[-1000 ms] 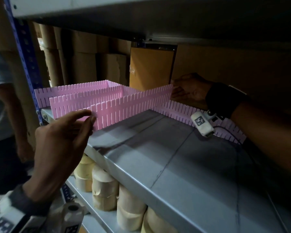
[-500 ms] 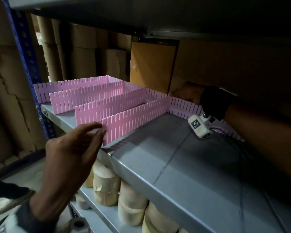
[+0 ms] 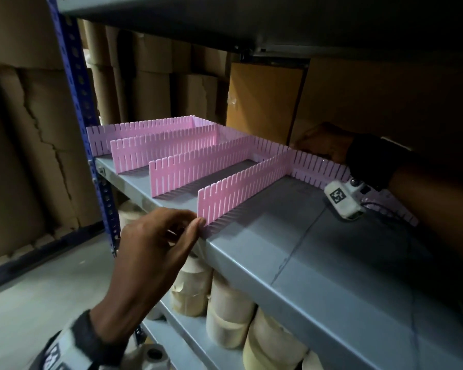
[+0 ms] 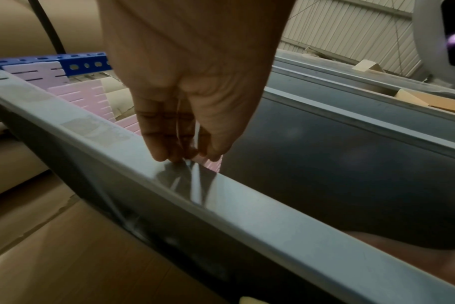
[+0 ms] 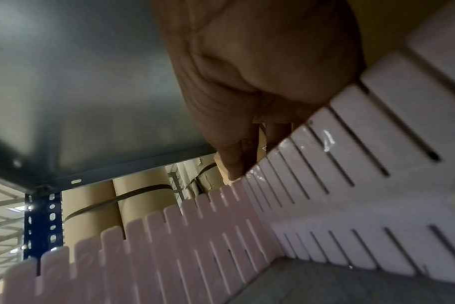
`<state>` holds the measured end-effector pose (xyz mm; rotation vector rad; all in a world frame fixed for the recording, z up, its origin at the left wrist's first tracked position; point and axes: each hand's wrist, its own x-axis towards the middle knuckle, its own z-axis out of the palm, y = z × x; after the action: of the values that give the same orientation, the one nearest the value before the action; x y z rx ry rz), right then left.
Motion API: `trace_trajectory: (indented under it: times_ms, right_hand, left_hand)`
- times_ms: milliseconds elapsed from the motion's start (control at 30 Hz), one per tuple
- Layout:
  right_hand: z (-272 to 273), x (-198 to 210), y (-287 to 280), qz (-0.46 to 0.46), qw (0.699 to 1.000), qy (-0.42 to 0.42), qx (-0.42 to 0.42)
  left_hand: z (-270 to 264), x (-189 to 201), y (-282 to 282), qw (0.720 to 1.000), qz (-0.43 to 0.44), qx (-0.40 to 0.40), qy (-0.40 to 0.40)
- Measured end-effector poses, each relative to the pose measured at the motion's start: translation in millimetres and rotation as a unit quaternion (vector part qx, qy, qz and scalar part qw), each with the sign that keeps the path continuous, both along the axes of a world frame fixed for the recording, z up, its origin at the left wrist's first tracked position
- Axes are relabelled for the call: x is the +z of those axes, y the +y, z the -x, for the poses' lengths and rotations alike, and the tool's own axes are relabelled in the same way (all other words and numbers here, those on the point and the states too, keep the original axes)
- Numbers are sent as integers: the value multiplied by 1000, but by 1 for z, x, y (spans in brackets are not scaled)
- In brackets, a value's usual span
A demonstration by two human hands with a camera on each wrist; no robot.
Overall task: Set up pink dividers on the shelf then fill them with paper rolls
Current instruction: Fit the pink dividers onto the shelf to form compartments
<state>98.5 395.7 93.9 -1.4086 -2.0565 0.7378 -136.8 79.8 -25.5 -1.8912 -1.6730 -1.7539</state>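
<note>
The left hand [image 3: 155, 244] pinches the front end of the nearest pink divider [image 3: 241, 188]; the right hand [image 5: 247, 102] grips the back divider [image 3: 318, 166] at the joint. The dividers are still being set up. Next comes seating this joint, then fetching paper rolls [image 3: 230, 303].

R hand [image 5: 260, 86] fingertips [image 5: 234, 164] on top edge of back pink divider [image 5: 351, 144].

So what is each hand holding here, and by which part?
The left hand pinches the nearest pink divider at its front bottom corner. The right hand touches the back divider's top edge; a grip cannot be told.
</note>
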Motion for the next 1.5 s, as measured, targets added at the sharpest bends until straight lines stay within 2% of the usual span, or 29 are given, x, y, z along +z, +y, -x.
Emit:
trace_trajectory:
  times_ms: [67, 267, 467, 633, 700, 800, 967, 1100, 1267, 1367, 1500]
  right_hand:
    - [-2, 3, -3, 4, 1000, 26, -3]
    - [-3, 4, -3, -21, 999, -40, 23]
    - [-1, 8, 1, -7, 1000, -23, 0]
    - [3, 12, -13, -30, 995, -88, 23]
    - [6, 19, -25, -28, 993, -116, 14]
    - [13, 39, -47, -46, 993, -104, -36]
    - [19, 70, -97, -68, 986, -116, -96]
    - [11, 78, -146, -67, 983, -110, -128]
    - [-20, 63, -224, -4, 975, -96, -201]
    - [-45, 54, -277, 0, 967, -96, -238]
    - [-87, 37, -349, -21, 952, -93, -291]
  left_hand:
    - [3, -5, 1, 1000, 12, 13, 4]
    - [5, -14, 6, 1000, 17, 6, -18]
    - [5, -14, 5, 1000, 19, -4, -18]
    - [4, -16, 6, 1000, 11, -4, -23]
    - [6, -17, 6, 1000, 18, 0, -10]
    - [8, -17, 6, 1000, 19, -3, 8]
    - [24, -13, 3, 998, 40, -56, -2]
    - [33, -17, -8, 994, 33, -102, -30]
    - [25, -17, -29, 979, -17, -196, -62]
    - [7, -17, -42, 965, -44, -244, -84]
    - [-29, -18, -60, 941, -37, -324, -85]
